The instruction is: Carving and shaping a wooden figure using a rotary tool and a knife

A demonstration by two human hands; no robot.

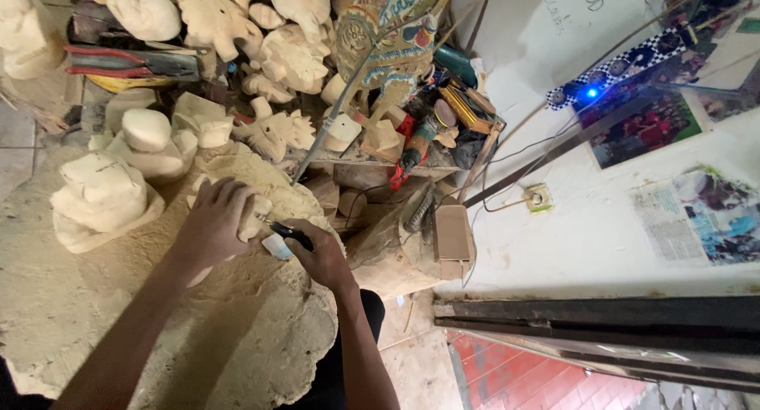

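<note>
Hands meet over a big pale slab of dusty wood (pixel 119 299) that fills the lower left of the view. The left hand (pixel 215 224) lies palm down with its fingers curled and pressed together around a small pale wood carving (pixel 255 212), pinning it against the slab. The right hand (pixel 321 256) sits just to the right of it, fingers closed tight around a knife with a dark handle (pixel 291 234); its flat light blade (pixel 277 248) points left, toward the carving, and seems to touch or nearly touch it just below the left fingertips.

So the carving lies to the left of the right hand's fingers, slightly above them in the picture, and the knife's long axis runs roughly from right to left, tipped a little downward at the blade end. The left hand is on the carving; the right reaches it only through the blade.

Beyond the hands, rough-cut wooden blanks (pixel 103 196) stand on the slab's far left edge, and a heap of unfinished pale figures (pixel 277 54) piles up behind. A painted, patterned carving (pixel 388 38) rises among them, with tools with red handles (pixel 408 153) scattered beside it. A white wall (pixel 602 220) with pictures stuck on it runs along the right.
</note>
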